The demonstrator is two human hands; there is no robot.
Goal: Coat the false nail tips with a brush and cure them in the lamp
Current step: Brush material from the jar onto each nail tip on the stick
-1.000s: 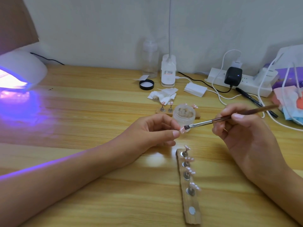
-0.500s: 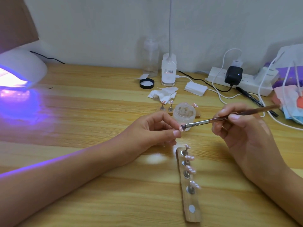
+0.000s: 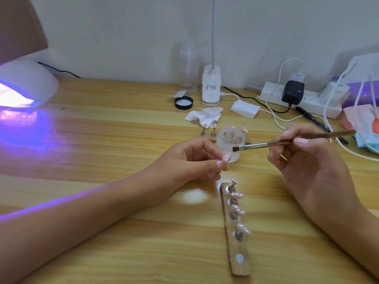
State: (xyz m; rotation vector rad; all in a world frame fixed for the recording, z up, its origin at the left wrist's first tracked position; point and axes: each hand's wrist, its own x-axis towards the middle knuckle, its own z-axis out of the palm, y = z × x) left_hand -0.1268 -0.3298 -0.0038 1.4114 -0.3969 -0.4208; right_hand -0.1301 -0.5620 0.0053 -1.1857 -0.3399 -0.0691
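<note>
Left hand (image 3: 190,160) near tabletop (image 3: 102,130) centre, thumb and forefinger pinching one pink nail tip (image 3: 227,156), other fingers curled under; right hand (image 3: 303,160) gripping brush (image 3: 266,144) pen-style, bristles just above the tip, not touching, in front of clear jar (image 3: 230,138); four more tips (image 3: 238,195) on wooden strip (image 3: 238,248) toward near edge; lamp (image 3: 26,78) lit purple at far left corner.

A small pink false nail tip (image 3: 227,157) was pinched in the left hand (image 3: 184,160). The thin brown brush (image 3: 287,141) with flat dark hairs pointed left, just above it, not touching. Four more pink tips (image 3: 237,195) stood on a wooden strip (image 3: 240,269). The round white lamp (image 3: 26,83) glowed purple
</note>
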